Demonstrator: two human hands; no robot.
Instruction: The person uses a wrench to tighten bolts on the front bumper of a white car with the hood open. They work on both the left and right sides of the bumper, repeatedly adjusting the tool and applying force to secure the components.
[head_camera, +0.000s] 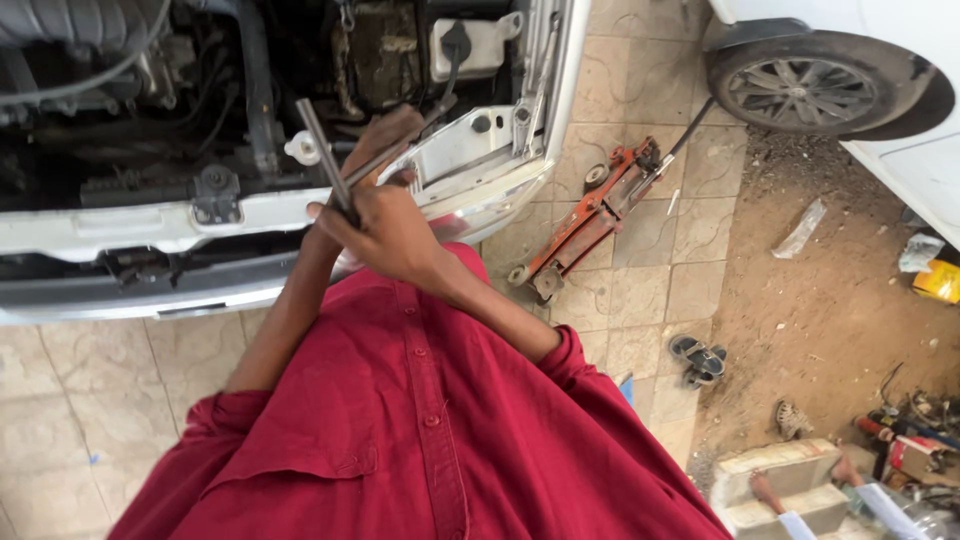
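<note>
Over the open engine bay (150, 110) of a white car, both hands meet in front of a red shirt (420, 420). The right hand (385, 230) has its fingers clamped around a long metal wrench (322, 150), probably for leverage, its shaft angled up toward the engine. The left hand (385, 140) is closed on a second bar crossing it. Hoses and the bumper edge (470, 190) crowd the space. An orange floor jack (590, 215) lies on the tiles (640, 300), sandals (697, 360) nearby.
</note>
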